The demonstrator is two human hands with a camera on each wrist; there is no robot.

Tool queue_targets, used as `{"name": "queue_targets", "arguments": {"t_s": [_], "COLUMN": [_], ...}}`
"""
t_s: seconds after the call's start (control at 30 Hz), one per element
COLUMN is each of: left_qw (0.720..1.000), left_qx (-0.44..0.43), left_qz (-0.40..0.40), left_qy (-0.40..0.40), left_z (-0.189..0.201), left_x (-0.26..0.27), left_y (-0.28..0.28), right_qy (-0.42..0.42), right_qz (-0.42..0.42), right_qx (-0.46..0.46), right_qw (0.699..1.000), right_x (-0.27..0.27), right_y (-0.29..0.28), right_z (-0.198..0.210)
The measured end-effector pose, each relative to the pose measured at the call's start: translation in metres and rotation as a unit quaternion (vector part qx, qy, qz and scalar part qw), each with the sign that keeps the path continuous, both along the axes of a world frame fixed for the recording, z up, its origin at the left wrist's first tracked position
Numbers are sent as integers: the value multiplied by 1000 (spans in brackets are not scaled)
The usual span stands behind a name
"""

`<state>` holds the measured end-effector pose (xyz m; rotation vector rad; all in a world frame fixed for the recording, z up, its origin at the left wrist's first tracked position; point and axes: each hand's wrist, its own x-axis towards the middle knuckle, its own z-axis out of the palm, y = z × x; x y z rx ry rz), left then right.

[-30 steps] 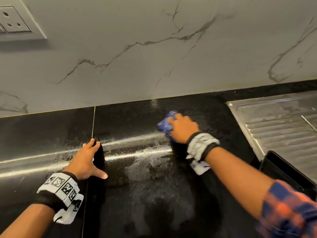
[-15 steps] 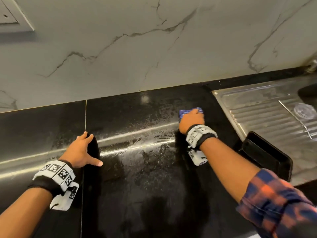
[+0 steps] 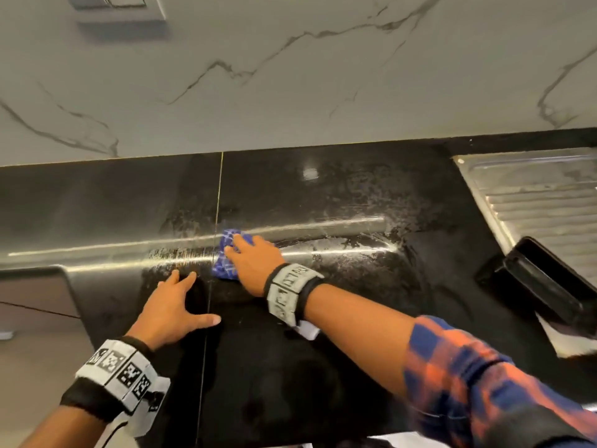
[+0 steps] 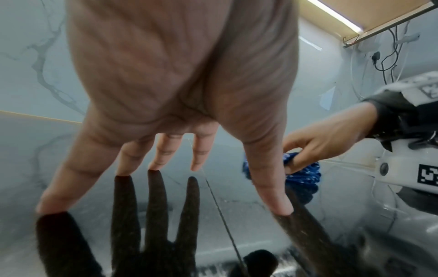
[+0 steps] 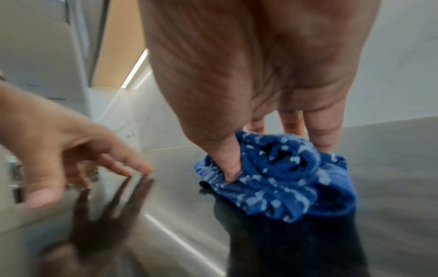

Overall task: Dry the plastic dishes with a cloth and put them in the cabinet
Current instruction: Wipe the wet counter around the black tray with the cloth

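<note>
A bunched blue checked cloth (image 3: 225,257) lies on the wet black countertop (image 3: 323,350). My right hand (image 3: 250,263) grips the cloth (image 5: 284,178), with the thumb dug into its folds and the fingers over its top. My left hand (image 3: 176,302) rests on the counter just left of the cloth, fingers straight and spread, fingertips (image 4: 155,165) touching the glossy surface. From the left wrist view the cloth (image 4: 305,178) and the right hand (image 4: 327,142) sit close beside my left thumb. No plastic dishes are in view.
A black rectangular tray (image 3: 542,286) leans at the steel drainboard (image 3: 542,202) on the right. The marble wall (image 3: 290,92) runs behind the counter, with a socket plate (image 3: 122,4) at top left. Water streaks lie across the counter's middle.
My right hand has swept the cloth leftward across the counter, from near the drainboard to right beside my left hand. The left hand has stayed planted.
</note>
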<state>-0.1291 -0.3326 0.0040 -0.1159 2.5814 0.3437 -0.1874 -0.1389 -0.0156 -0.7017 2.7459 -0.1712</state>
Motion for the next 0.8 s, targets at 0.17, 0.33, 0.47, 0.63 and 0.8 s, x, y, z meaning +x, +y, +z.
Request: {"name": "queue_targets", "arguments": {"t_s": [0.17, 0.33, 0.47, 0.63, 0.8], "left_qw": [999, 999, 999, 999, 999], "left_qx": [24, 0, -3, 1, 3], "left_qz": [-7, -12, -12, -12, -11], "left_qy": [-46, -43, -44, -38, -36], "left_z": [-4, -12, -13, -8, -2], "left_x": [15, 16, 16, 18, 21], "left_y": [10, 10, 10, 11, 13], "right_qy": [7, -11, -26, -58, -65], "right_qz": [-83, -413, -366, -380, -481], "right_qx": [36, 194, 280, 266, 48], "right_qw": [996, 890, 887, 884, 873], "right_x": [1, -4, -12, -9, 22], "right_y": [145, 306, 353, 301, 182], "right_z": [4, 16, 18, 27, 10]}}
